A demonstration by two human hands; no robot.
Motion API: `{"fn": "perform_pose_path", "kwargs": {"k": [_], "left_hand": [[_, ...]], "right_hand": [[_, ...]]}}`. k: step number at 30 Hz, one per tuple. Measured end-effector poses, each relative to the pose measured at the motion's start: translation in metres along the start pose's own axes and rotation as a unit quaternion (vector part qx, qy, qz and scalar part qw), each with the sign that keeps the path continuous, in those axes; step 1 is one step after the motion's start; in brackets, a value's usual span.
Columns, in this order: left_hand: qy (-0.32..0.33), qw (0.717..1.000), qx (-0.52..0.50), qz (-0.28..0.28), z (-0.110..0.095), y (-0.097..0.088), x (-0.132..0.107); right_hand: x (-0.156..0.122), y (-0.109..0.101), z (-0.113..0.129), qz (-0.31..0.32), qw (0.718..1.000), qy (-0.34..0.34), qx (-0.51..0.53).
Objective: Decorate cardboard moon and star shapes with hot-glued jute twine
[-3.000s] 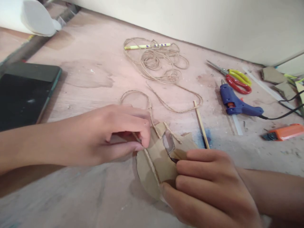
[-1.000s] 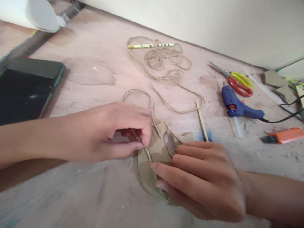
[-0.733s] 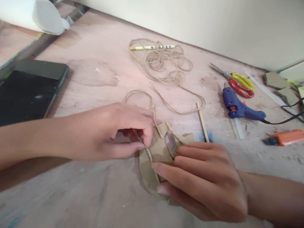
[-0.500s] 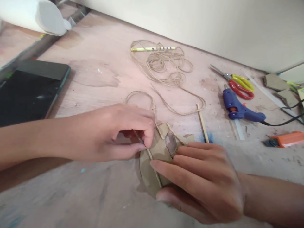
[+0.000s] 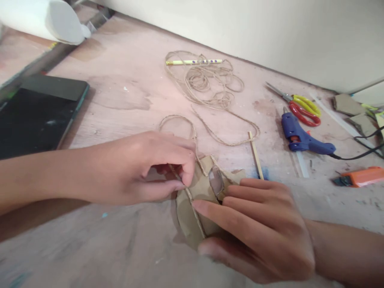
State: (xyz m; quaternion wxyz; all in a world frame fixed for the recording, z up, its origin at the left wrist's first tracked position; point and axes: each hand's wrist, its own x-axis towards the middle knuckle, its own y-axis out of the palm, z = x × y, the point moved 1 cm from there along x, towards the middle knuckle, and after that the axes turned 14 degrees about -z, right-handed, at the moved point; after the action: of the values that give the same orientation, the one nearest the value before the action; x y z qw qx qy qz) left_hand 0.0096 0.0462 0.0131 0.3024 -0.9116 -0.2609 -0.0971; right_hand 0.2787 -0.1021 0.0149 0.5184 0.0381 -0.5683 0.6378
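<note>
Bench (image 5: 120,100): pale pinkish plywood, worn, with stains and paint flecks, and a blue smear near the middle.

Tablet (image 5: 36,116): flat dark slab with a glossy black screen, lying at the left edge of the bench.

Left hand (image 5: 135,168): curled. Thumb and forefinger (image 5: 187,176) are pressed together on a strand of twine (image 5: 207,82) at the left edge of the cardboard piece (image 5: 189,222); the other fingers are folded under.

Right hand (image 5: 258,228): fingers (image 5: 210,210) straight and close together, laid flat across the top of the cardboard piece. The thumb is at its near edge, so the piece is clamped between them.

Cardboard piece: brown, matte, with a rounded outline, resting on the bench between the two hands. A strand of twine runs across its face. A small glossy translucent patch (image 5: 216,180) sits near its upper edge, just beside the right fingertips.

Twine: coarse tan jute. A loose tangled coil lies further back, with one strand looping forward to the cardboard.

Glue gun (image 5: 300,134): blue plastic with a black cord, well to the right.

Scissors (image 5: 300,106): steel blades and red and yellow handles, just behind the glue gun.

Wooden stick (image 5: 256,156): thin, straight and pale, just behind the right hand.

Pencil (image 5: 193,62): yellow with dots, lying across the coil.

Utility knife (image 5: 360,176): orange, at the far right.
</note>
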Motion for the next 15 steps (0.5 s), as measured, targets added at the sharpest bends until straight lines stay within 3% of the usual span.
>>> {"fn": "perform_pose_path", "kwargs": {"k": [15], "left_hand": [[0.006, 1.000, -0.001, -0.012, 0.0007, 0.0019, 0.0007]], "right_hand": [[0.0046, 0.0032, 0.0007, 0.024, 1.000, -0.006, -0.007]]}}
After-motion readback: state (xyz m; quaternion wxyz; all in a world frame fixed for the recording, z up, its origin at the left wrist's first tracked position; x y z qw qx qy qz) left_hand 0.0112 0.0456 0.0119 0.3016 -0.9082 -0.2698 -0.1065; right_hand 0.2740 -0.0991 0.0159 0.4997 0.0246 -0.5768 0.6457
